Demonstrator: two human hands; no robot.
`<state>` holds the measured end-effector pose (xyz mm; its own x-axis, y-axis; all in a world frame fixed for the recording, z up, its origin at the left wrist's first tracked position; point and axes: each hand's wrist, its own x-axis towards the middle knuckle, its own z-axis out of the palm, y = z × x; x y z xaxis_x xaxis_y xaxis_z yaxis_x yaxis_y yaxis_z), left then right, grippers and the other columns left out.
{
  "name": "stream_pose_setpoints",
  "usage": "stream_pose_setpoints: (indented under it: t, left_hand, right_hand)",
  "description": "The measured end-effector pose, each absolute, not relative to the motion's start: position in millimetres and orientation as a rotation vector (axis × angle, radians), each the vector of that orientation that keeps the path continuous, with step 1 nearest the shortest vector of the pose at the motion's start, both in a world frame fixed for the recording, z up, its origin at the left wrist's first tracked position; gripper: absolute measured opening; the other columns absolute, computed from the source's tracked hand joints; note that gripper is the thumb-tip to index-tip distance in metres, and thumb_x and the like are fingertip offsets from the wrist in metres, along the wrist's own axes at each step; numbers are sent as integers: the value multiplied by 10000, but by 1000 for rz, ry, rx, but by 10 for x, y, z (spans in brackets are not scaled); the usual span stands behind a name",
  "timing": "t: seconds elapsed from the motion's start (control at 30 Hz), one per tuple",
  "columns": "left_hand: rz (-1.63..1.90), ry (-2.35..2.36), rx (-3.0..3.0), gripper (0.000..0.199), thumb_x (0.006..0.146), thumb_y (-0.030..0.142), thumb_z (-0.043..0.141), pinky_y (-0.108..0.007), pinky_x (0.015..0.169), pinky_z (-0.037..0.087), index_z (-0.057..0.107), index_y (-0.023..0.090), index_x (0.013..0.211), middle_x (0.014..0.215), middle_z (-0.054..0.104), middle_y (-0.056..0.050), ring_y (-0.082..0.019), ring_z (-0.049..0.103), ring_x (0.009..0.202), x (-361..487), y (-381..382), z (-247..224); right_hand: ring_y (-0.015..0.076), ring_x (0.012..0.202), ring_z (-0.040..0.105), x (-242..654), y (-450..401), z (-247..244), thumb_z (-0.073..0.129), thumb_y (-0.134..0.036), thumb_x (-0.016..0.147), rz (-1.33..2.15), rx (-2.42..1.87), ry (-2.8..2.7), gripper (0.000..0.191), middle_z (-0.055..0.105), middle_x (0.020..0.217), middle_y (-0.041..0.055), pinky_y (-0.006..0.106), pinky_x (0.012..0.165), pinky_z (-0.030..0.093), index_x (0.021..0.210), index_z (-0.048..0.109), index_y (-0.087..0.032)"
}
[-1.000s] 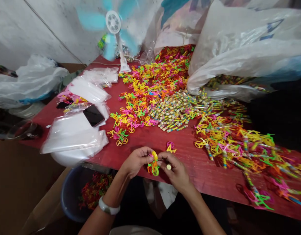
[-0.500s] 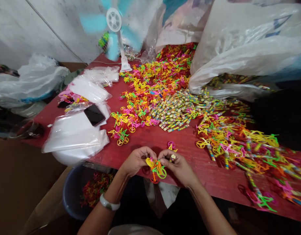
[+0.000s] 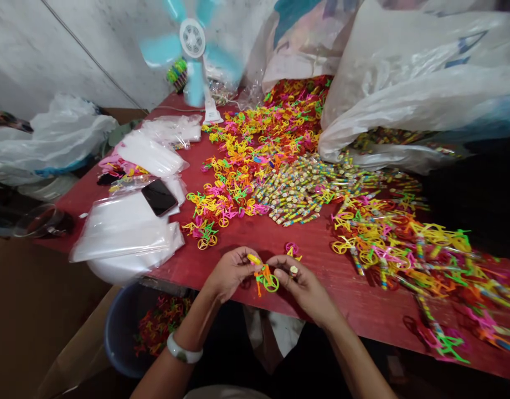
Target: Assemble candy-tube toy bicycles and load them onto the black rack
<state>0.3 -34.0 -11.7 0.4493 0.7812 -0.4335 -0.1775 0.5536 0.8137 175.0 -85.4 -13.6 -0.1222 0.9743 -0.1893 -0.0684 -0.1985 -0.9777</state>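
Note:
Over the table's front edge, my left hand [image 3: 235, 272] pinches a small plastic toy bicycle [image 3: 266, 281] with orange, green and yellow parts. A green wheel faces me, and a yellow wheel shows almost edge-on by the left fingertips. My right hand [image 3: 305, 285] is curled just right of the toy, its fingertips close to the frame; whether they touch is unclear. From its folded fingers pokes the pale end of a thin patterned tube [image 3: 293, 270], the rest hidden. Behind this hand lies another toy bicycle [image 3: 293, 250], pink and yellow, partly covered.
Loose toy bicycles [image 3: 233, 183] and patterned tubes [image 3: 296, 185] are heaped behind my hands. To the right lie bicycles with tubes [image 3: 387, 238]. Plastic bags [image 3: 122, 227], a phone [image 3: 159, 197] and a spinning fan [image 3: 192, 39] stand left. A blue tub [image 3: 113, 332] sits below.
The toy bicycle has turned in my fingers, so its yellow wheel now looks narrower. The red-orange part hanging below it no longer shows. My right fingertips have drawn slightly back from it.

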Motion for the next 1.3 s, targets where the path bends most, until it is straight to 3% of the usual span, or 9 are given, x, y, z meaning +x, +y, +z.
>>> stream_pose_setpoints:
  t: [0.1,0.23,0.37,0.5,0.63,0.77,0.93,1.17,1.3]
  left_hand:
    - [778,953,746,342,571,320,828,-181,516,381,574,146,720,664,563,30,-64,496,552,91,-378,-47]
    - [715,1001,850,323,631,373,777,-189,448,342,574,161,767,610,535,45,-60,436,464,192,-437,2]
    - [644,959,981,341,667,419,749,-231,538,427,601,151,816,663,568,20,-90,499,531,210,-430,55]
    - [617,913,1111,315,728,449,691,-240,552,411,587,153,756,634,534,18,-102,486,538,200,-424,99]
    - [795,940,1379,244,802,396,625,-245,615,404,599,171,709,705,542,-9,-129,507,635,198,-453,121]
    - [756,842,1634,188,845,307,571,-254,667,406,602,186,705,738,565,-28,-153,532,701,141,-441,154]
    - [700,739,1838,176,876,248,510,-273,711,401,604,198,736,761,582,-45,-173,540,748,45,-404,181]
    - [749,721,1753,149,856,264,553,-289,745,393,613,191,741,786,587,-63,-191,535,795,46,-504,132]
    - [800,914,1249,243,782,387,643,-255,626,362,570,177,684,669,519,-4,-135,468,632,85,-579,60]
  right_hand:
    - [89,570,391,1708,-899,-154,658,-494,798,1581,-1177,-896,372,535,756,-18,210,504,321,1029,609,-207]
    - [67,532,350,1657,-935,-201,752,-485,710,1622,-1127,-649,376,487,685,-46,178,457,272,896,592,-201]
    - [87,572,451,1696,-920,-185,769,-474,694,1537,-1172,-615,369,523,701,-38,195,510,373,843,571,-201]
    - [96,574,483,1730,-895,-139,781,-473,680,1550,-1179,-632,373,555,699,-28,207,523,397,836,587,-195]
    - [78,480,445,1702,-883,-107,837,-493,578,1687,-1155,-464,441,546,605,-38,183,421,320,804,618,-184]
    - [103,546,558,1706,-865,-83,888,-414,509,1819,-1135,-352,443,637,666,-4,185,464,408,816,670,-181]
    - [109,584,613,1726,-834,-108,880,-328,545,1918,-1071,-344,333,676,711,5,201,547,490,777,698,-173]
    - [116,531,576,1627,-923,-106,906,-370,452,1913,-1079,-246,393,621,610,-9,229,536,483,698,670,-175]
    - [87,500,484,1567,-912,-74,881,-416,499,1722,-1128,-333,408,566,613,-24,202,459,402,736,647,-180]
